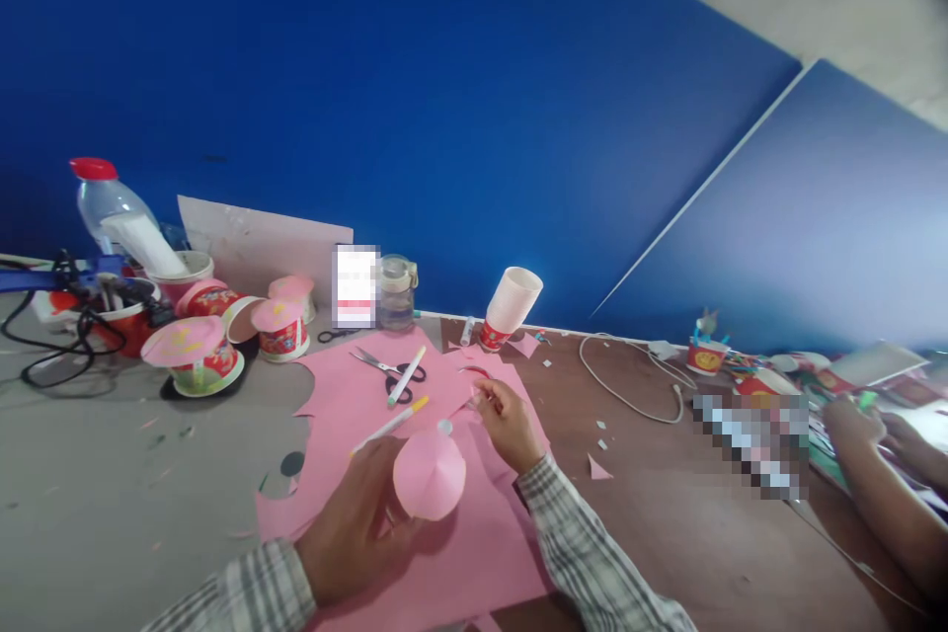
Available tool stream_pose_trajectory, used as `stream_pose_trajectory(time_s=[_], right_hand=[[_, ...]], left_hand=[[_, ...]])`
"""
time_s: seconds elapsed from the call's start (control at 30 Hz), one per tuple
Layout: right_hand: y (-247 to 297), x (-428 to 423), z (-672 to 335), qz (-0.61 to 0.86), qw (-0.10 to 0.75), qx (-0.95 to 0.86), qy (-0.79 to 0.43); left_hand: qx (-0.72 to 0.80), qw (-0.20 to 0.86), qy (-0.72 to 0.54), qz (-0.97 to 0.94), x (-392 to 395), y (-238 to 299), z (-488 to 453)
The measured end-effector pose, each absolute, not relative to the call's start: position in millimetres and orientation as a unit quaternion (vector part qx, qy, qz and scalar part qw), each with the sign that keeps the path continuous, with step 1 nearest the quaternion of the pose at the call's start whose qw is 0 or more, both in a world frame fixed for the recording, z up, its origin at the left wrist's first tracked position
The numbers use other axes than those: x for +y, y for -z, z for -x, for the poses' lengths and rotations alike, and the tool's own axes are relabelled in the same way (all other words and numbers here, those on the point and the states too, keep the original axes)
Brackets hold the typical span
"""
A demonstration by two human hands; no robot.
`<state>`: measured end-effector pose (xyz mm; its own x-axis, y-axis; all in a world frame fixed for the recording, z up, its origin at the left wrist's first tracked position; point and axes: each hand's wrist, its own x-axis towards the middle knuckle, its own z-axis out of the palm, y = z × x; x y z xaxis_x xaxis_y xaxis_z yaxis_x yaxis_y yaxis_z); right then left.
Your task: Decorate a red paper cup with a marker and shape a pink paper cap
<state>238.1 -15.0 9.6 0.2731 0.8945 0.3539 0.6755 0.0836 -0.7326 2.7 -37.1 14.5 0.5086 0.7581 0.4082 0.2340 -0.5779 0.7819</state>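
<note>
A shallow pink paper cone (430, 476) faces me, its point towards the camera. My left hand (355, 523) is closed around its left side and underside; what lies beneath the cone is hidden. To the right, my right hand (508, 423) pinches something small and thin that I cannot make out, close to a curved red strip (474, 370). Both hands are over a large sheet of pink paper (326, 425). On that sheet lie black-handled scissors (389, 368), a white marker with a green end (407, 375) and a white marker with a yellow end (390, 424).
Left stand paper cups with pink tops (197, 355), a clear bottle with a red cap (111, 193) and tangled black cables (51, 336). A stack of white cups (513, 306) leans by the blue partition (444, 118). A white cable (592, 375) and another person's hands (855, 425) are right.
</note>
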Motion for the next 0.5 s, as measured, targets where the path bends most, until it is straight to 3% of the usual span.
stream_pose_trajectory(time_s=[0.5], right_hand=[[-7.2,-12.7,-243.8,0.663,0.452,-0.596,-0.028]], left_hand=[[0.305,0.352,-0.358,-0.809,-39.6,-8.8,-1.1]])
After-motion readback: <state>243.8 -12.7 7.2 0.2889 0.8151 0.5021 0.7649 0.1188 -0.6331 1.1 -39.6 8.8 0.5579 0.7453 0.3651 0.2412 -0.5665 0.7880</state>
